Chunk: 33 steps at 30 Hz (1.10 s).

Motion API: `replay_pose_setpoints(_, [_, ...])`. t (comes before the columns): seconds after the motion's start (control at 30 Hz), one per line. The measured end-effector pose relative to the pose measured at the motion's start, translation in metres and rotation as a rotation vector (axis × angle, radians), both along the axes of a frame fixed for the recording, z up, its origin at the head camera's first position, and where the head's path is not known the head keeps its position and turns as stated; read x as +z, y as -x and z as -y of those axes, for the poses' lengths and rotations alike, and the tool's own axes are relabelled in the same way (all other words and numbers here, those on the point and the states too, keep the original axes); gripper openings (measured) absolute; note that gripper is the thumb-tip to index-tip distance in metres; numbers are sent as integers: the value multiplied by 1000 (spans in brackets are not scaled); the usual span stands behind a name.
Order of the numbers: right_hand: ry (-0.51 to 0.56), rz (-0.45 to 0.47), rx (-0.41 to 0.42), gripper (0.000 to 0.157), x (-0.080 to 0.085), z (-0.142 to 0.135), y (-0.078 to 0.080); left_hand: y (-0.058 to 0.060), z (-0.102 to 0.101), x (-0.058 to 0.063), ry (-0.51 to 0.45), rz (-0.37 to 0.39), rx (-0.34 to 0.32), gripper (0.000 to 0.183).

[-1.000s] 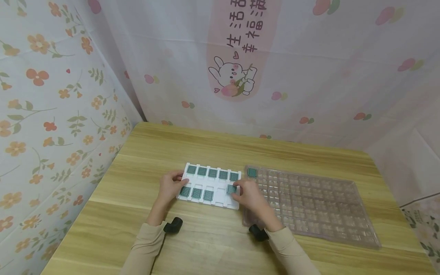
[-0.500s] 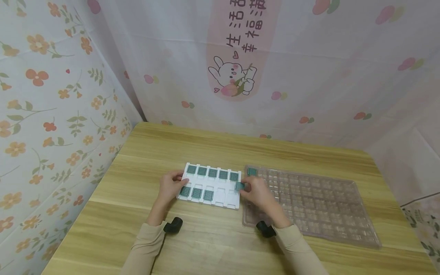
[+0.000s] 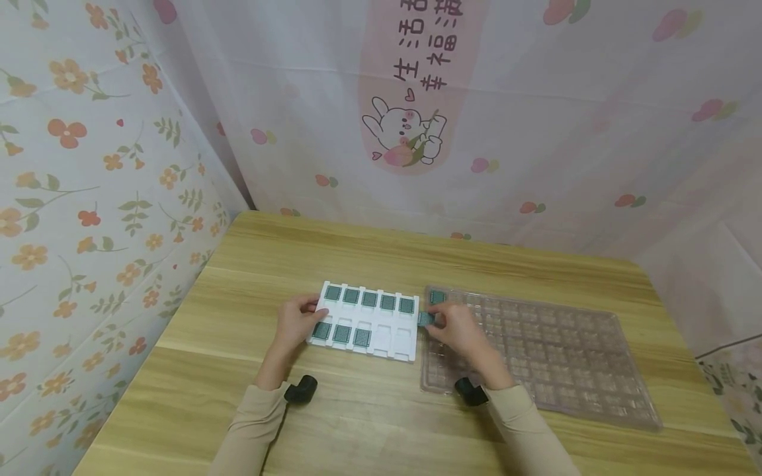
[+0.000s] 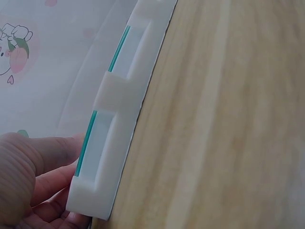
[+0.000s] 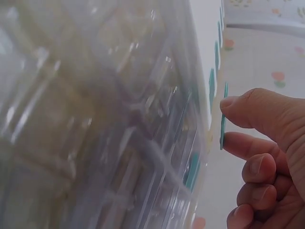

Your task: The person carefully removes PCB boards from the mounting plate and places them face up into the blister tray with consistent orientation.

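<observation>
My left hand (image 3: pixel 296 322) grips the left end of a white tray (image 3: pixel 375 316), thumb on top and fingers at its side. Square green chips (image 3: pixel 369 300) sit in the tray's far row, with several more in the near row at its left. Between thumb and forefinger, my right hand (image 3: pixel 458 328) pinches another green chip (image 3: pixel 425 318) by its edges, just beyond the tray's right end. In the right wrist view this thin chip (image 5: pixel 223 117) is seen edge-on. Below that hand lies a clear plastic tray (image 3: pixel 553 357) of many pockets, with one green chip (image 3: pixel 437 297) in its far left corner.
Both trays are on a wood-grain table (image 3: pixel 357 416), the clear one close to the right of the white one. Printed curtains (image 3: pixel 286 79) hang behind the table and along its left side. A black wrist device (image 3: pixel 301 390) is worn on each arm.
The right hand has lifted the chip out of the white tray's near right pocket and carried it right, over the clear tray's left edge. The left hand has stayed put.
</observation>
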State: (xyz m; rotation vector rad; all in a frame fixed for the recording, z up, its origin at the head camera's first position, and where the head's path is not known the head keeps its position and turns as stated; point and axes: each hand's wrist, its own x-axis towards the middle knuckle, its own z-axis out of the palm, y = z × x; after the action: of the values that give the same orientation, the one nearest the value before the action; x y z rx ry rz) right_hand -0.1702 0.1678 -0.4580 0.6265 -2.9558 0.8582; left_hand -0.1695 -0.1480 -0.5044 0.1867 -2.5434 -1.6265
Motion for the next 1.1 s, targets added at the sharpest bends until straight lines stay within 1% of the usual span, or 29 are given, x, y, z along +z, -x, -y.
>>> replay_pose_setpoints(0.13, [1,30,-2,27,0,-6,2,0,0,0,-4,0,3,35])
replay_pose_setpoints(0.37, [-7,5,10,26,0,-18,10,1,-1,-1,-2,-4,6,34])
replay_pose_setpoints(0.53, [-31,21,-14,27,-1,-25,15,0,-1,0,-8,-1,0,34])
replay_pose_setpoints(0.73, [-57,-10,-13,27,0,-32,20,-2,-1,3,-7,-1,3,33])
replay_pose_setpoints(0.87, [-56,14,-21,29,-1,-38,23,-2,-1,2,-7,-6,-3,33])
replay_pose_setpoints(1.1, [-109,15,-48,29,-1,-44,27,-1,-1,2,-15,-11,-6,34])
